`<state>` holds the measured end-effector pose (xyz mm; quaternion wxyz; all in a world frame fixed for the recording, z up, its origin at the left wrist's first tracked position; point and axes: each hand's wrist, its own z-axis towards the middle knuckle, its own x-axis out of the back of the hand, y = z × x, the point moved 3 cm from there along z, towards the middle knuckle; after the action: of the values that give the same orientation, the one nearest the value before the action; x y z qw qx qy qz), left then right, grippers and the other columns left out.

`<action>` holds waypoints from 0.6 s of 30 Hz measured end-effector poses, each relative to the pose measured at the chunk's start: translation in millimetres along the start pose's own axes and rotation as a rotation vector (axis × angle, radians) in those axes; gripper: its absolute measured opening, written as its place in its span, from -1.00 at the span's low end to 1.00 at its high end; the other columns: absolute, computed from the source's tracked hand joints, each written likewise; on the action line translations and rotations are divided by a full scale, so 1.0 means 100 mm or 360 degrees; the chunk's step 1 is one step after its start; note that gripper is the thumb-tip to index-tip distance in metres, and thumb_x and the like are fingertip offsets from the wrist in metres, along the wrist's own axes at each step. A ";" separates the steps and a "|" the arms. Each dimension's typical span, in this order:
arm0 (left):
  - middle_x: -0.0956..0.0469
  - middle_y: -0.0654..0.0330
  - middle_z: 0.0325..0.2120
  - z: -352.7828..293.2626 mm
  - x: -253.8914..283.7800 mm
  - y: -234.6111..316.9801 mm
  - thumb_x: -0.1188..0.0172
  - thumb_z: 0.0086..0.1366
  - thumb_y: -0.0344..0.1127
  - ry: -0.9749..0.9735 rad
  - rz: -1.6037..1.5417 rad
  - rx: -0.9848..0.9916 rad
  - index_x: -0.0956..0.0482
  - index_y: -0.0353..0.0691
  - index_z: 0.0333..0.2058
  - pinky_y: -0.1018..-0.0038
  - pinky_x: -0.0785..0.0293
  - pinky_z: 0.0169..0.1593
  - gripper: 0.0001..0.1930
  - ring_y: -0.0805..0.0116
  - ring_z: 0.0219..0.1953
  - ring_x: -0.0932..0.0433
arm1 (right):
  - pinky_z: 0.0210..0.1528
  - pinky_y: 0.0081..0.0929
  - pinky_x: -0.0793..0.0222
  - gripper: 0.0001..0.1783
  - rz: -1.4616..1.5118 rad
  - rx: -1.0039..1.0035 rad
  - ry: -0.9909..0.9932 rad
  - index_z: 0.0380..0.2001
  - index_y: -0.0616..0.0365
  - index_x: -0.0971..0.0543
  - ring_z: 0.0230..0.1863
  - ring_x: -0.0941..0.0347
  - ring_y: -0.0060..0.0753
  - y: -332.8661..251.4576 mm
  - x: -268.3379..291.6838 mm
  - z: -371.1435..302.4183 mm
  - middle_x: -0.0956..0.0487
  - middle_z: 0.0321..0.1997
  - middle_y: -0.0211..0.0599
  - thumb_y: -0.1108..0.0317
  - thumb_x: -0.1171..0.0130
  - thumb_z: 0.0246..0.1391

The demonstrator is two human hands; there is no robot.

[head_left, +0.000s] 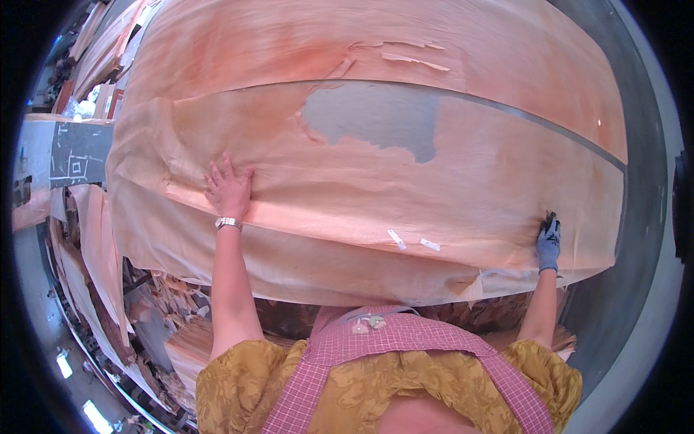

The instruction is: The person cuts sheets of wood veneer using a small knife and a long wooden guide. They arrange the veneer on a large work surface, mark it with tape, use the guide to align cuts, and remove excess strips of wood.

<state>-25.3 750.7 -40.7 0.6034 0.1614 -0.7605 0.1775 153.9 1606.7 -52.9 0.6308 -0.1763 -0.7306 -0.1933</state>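
Note:
A wide, thin pinkish-tan wood veneer sheet [347, 181] lies before me, its near part hanging over the front edge in a loose flap. My left hand [230, 189], bare with a metal watch at the wrist, rests palm down on its left part with the fingers spread. Toward its right end, my right hand [549, 242] lies on the veneer in a blue-grey glove with dark fingertips, fingers stretched forward. A ragged hole in the sheet lets a grey surface [376, 116] show through. Two short white tape strips [396, 239] sit near the front fold.
Beyond a narrow dark gap lies another veneer sheet [289, 54] with torn slivers [416, 61] on it. A grey beam [81, 153] with white markings stands at the left. Broken veneer scraps [289, 316] are heaped below the front edge. A grey strip [643, 145] borders the right side.

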 end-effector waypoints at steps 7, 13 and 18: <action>0.06 0.03 0.42 -0.01 -0.07 -0.01 0.17 0.29 0.41 0.0048 0.0186 -0.0033 0.05 0.19 0.41 -0.06 0.18 0.40 -0.18 -0.15 0.43 0.10 | 0.28 -0.03 -0.21 -0.42 0.0044 -0.0022 -0.0003 0.32 0.10 -0.21 0.29 -0.23 0.25 -0.15 0.06 -0.13 -0.29 0.29 0.23 0.08 0.13 0.33; -0.12 0.13 0.38 0.19 -0.35 -0.17 0.19 0.36 0.29 0.0175 0.0527 -0.0478 -0.14 -0.15 0.36 0.19 0.06 0.42 -0.23 0.11 0.43 0.00 | 0.29 -0.14 -0.24 -0.53 0.0183 0.0180 0.0046 0.18 0.12 -0.39 0.26 -0.29 0.09 -0.08 0.20 0.00 -0.40 0.24 0.04 0.17 0.09 0.27; -0.17 0.03 0.34 0.11 0.00 -0.17 0.24 0.40 0.27 0.0062 0.0123 -0.0258 -0.15 -0.14 0.34 0.11 -0.07 0.36 -0.26 0.03 0.38 -0.09 | 0.05 -0.02 -0.39 -0.53 0.0310 -0.0038 0.0507 0.12 0.03 -0.41 0.03 -0.46 0.18 0.65 0.80 -0.02 -0.53 0.04 0.07 0.00 0.12 0.30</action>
<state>-27.4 730.8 -41.4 0.6219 0.0792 -0.7661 0.1418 176.8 1663.3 30.2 0.7520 -0.2207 -0.5987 -0.1654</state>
